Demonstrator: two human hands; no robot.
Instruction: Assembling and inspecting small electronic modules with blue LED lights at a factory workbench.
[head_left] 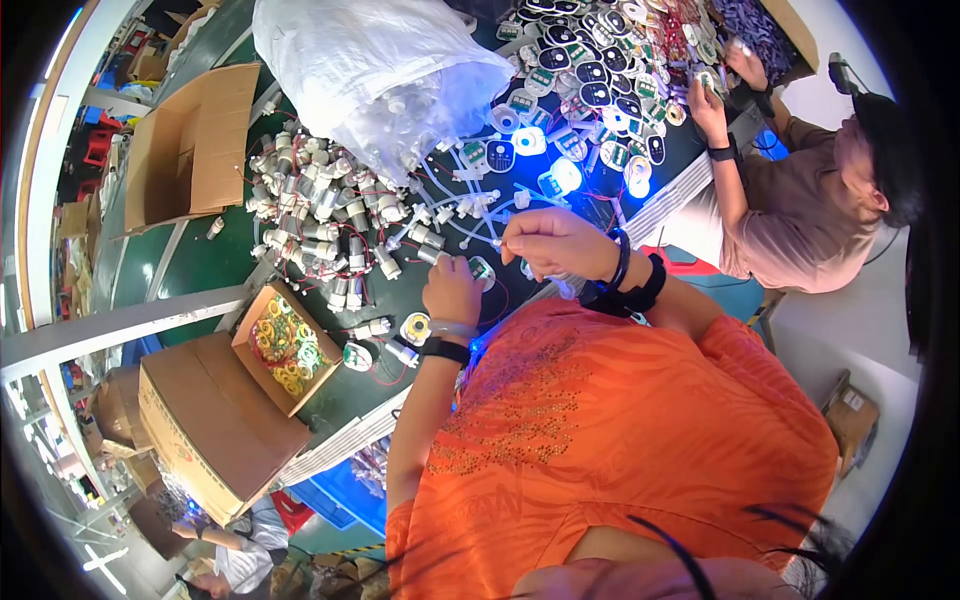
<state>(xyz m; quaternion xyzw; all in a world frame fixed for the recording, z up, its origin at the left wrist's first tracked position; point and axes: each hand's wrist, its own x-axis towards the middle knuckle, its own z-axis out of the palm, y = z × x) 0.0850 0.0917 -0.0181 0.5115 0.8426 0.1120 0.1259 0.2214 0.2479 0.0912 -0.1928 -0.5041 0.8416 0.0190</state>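
My left hand (452,293) is closed at the near edge of the green table, its fingertips around the end of a small cylindrical motor (428,238). Right beside it lies a round part with a circuit board (482,273). My right hand (556,243) pinches at the end of a thin translucent tube (468,232); the fingers partly hide the grip. More translucent tubes with white fittings (480,204) lie just beyond both hands. A yellow-and-white ring-shaped part (415,328) rests near my left wrist.
A heap of small motors with red wires (325,205) lies left, below a white sack (370,70). Round panels (590,72) pile up at the back right, some glowing. Cartons (215,405) stand left, one small box (290,345) holding coloured rings. A co-worker (810,190) handles parts at right.
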